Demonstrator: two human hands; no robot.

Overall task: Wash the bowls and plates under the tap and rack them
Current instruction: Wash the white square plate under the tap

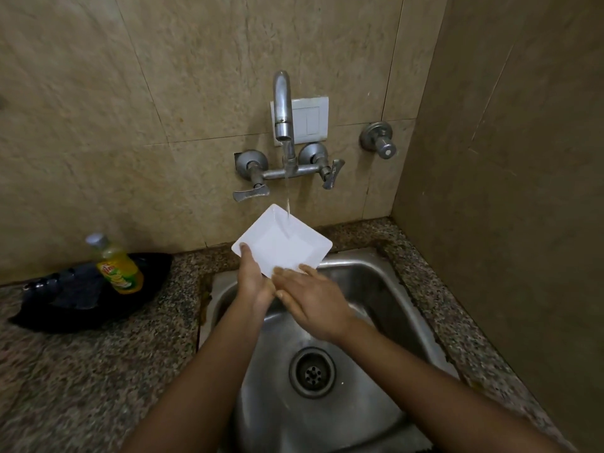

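Note:
A white square plate (281,243) is held tilted over the steel sink (369,282), and the stream from the tap (283,106) lands in its far right part. My left hand (253,279) grips the plate's near left edge, thumb on the rim. My right hand (310,299) lies beside it with straight fingers touching the plate's near edge. No rack is in view.
A yellow dish-soap bottle (117,266) stands on a black tray (81,308) on the speckled counter at the left. The sink drain (312,372) is below my arms. Tap levers (250,192) and a wall valve (379,138) are on the tiled wall; a side wall closes the right.

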